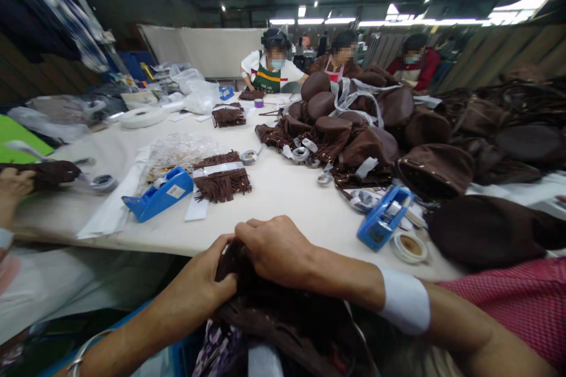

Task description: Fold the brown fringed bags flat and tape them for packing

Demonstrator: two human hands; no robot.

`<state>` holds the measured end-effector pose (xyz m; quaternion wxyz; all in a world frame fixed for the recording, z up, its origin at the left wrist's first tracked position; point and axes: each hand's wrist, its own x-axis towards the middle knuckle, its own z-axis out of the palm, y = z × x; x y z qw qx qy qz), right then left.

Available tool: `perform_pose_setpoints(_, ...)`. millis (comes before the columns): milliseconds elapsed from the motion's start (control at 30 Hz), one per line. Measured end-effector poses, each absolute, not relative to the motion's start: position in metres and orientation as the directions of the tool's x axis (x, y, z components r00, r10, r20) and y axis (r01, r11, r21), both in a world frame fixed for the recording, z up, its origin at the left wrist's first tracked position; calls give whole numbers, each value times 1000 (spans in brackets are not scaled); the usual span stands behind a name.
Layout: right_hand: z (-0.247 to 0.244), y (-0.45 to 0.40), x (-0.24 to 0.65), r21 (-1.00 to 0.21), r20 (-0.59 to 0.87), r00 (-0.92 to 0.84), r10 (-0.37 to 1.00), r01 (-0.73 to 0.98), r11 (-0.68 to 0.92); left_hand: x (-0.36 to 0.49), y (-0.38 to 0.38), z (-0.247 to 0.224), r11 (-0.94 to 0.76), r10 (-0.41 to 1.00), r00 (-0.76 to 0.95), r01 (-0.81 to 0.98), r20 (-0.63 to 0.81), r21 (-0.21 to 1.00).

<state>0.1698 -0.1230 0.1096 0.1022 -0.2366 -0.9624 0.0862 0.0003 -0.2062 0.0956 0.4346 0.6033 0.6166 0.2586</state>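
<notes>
A dark brown bag [283,318] lies in my lap, just below the table's near edge. My left hand [210,277] grips its upper edge from the left, thumb on the near side. My right hand [276,250] is closed on the same edge, fingers bent down over the material. Whatever the right fingertips pinch there is hidden. Ahead of my hands on the table are a brown fringed piece [223,182] with a pale band around it and a blue tape dispenser [161,193].
Brown bags [362,141] are heaped at the right, by a second blue tape dispenser [384,218] and a tape roll [409,246]. Another person's hand [15,185] holds brown material at the left edge. Several people work across the white table [283,200].
</notes>
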Motion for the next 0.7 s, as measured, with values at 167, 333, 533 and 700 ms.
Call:
perform_pose_setpoints(167, 107, -117, 176, -309, 141, -850, 507, 449, 838, -2, -212, 91, 126, 966, 124, 541, -227, 831)
perform_pose_setpoints(333, 99, -111, 182, -385, 147, -846, 512, 428, 818, -5, -220, 90, 92, 968, 146, 548, -204, 831)
perform_pose_setpoints(533, 89, -113, 187, -491, 108, -919, 380, 282, 824, 1, -228, 92, 81, 945, 248, 453, -213, 888)
perform_pose_setpoints(700, 89, -116, 212, -471, 96, -881, 463, 369, 801, -6, -232, 76, 128, 951, 210, 406, -229, 905)
